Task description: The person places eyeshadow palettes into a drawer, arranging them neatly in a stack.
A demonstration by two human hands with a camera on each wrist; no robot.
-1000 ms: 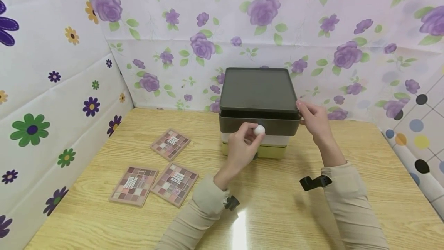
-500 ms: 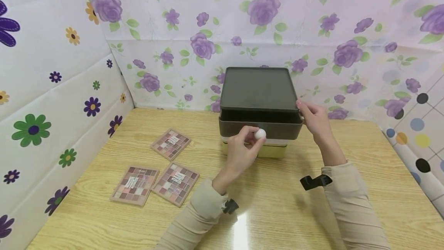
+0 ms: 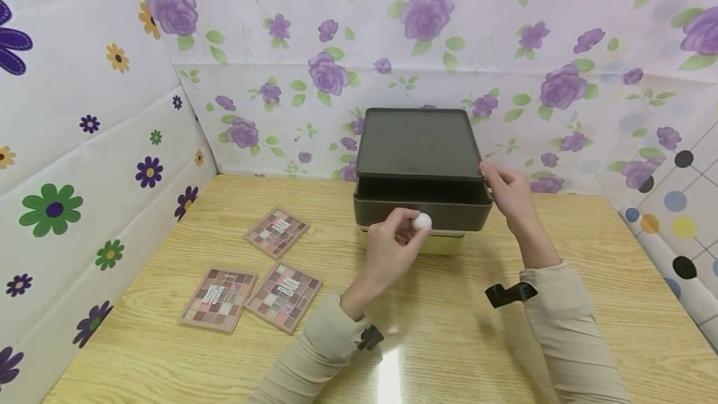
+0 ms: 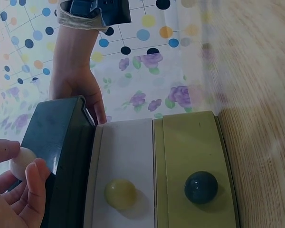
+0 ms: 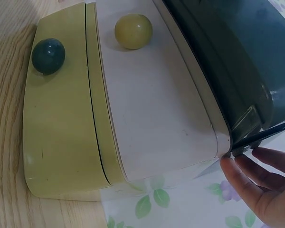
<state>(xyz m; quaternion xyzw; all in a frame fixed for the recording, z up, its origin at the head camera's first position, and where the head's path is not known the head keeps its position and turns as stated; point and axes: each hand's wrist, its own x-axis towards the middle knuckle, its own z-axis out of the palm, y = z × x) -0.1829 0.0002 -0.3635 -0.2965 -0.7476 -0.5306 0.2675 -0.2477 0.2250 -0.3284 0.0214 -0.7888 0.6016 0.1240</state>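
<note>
My left hand [image 3: 388, 249] pinches the white round knob [image 3: 422, 222] of the dark grey top drawer [image 3: 457, 216], which stands partly pulled out of a small drawer box [image 3: 417, 142]. At the box's upper right front corner, my right hand [image 3: 510, 197] holds the casing, its fingertips [image 5: 237, 164] on the side. Under the top drawer, the left wrist view shows a white drawer [image 4: 128, 156] with a yellow knob [image 4: 119, 194] and a yellow-green drawer [image 4: 190, 142] with a dark knob [image 4: 201, 187]. The open drawer's inside looks dark in the head view.
Left of the box, three eyeshadow palettes [image 3: 277, 232] lie on the wooden table [image 3: 449, 329]. A flowered cloth [image 3: 269, 48] hangs close behind the box. Another patterned cloth [image 3: 84, 204] borders the table on the left.
The top drawer has slid further out toward me, and its dark gap has widened. My left hand moved slightly nearer and down with the knob, while the right hand stayed put.
</note>
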